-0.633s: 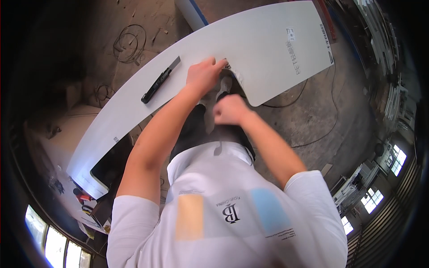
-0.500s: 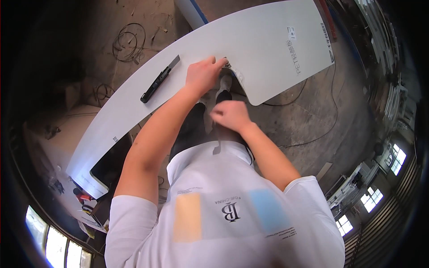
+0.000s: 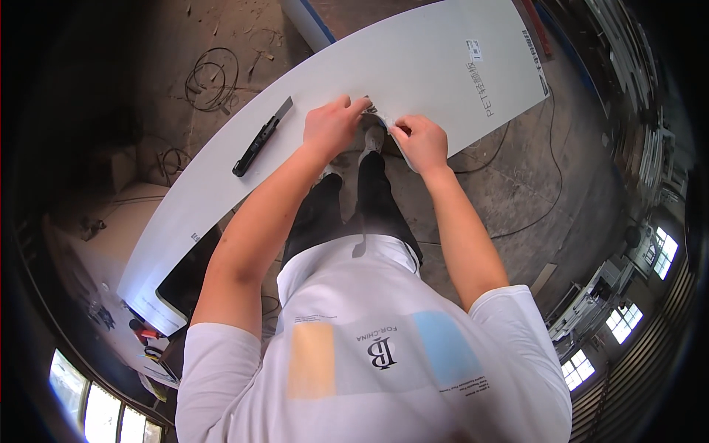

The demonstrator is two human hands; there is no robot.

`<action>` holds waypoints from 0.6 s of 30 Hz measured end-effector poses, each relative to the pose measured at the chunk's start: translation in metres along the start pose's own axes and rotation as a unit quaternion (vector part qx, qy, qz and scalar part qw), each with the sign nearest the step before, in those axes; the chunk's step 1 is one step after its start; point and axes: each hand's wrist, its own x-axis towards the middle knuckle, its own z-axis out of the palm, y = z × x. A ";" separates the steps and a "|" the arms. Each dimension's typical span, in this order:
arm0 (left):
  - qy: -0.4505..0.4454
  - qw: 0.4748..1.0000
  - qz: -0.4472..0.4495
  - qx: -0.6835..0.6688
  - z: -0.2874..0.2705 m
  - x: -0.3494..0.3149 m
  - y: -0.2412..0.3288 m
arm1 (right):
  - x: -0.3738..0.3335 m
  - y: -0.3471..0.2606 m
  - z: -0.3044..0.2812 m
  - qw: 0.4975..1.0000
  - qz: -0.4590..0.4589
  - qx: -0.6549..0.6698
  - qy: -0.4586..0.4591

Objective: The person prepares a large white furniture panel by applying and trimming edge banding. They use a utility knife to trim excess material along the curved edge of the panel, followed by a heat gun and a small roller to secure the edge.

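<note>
A large white panel (image 3: 413,55) lies before me, with a cut-out in its near edge. At the left corner of that cut-out, my left hand (image 3: 329,129) is closed in a pinch on a crumpled bit of thin printed film (image 3: 371,107). My right hand (image 3: 421,144) is also closed, thumb and fingertips pressed together at the cut-out's right edge, where thin clear film lies; its fingers mostly hide what they grip. Left of my left hand, a black utility knife (image 3: 257,148) with its blade out rests on the panel, touched by neither hand.
Coiled black cable (image 3: 212,77) lies on the floor beyond the panel. A blue-edged board (image 3: 309,23) stands behind the far edge. At lower left, red-handled tools (image 3: 148,332) sit on a table. Long stacked profiles (image 3: 650,125) line the right side.
My right hand has moved up and forward from near my lap to the cut-out's right edge and pinches there. My left hand keeps its pinch at the left corner.
</note>
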 end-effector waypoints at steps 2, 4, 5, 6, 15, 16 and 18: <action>0.004 1.000 0.001 0.002 -0.001 0.000 -0.001 | 0.003 -0.002 -0.001 1.000 -0.013 -0.016 0.003; 0.003 1.000 0.002 0.002 -0.001 0.000 0.001 | 0.008 -0.001 -0.001 0.999 -0.002 -0.031 -0.011; 0.003 1.000 0.003 0.002 0.000 0.001 0.002 | 0.009 -0.001 -0.001 0.999 -0.001 -0.031 -0.011; 0.002 1.000 0.004 0.001 0.000 0.001 0.003 | 0.009 -0.001 0.001 0.999 0.024 -0.014 -0.030; -0.019 1.000 -0.003 0.006 -0.002 0.000 0.000 | -0.088 -0.046 0.042 0.963 -0.080 0.098 -0.236; -0.014 1.000 -0.001 0.016 -0.002 0.002 0.000 | -0.079 -0.044 0.032 0.978 -0.070 0.126 -0.153; -0.016 1.000 -0.003 0.005 -0.002 0.000 0.000 | -0.060 -0.028 0.019 0.988 0.033 0.133 -0.069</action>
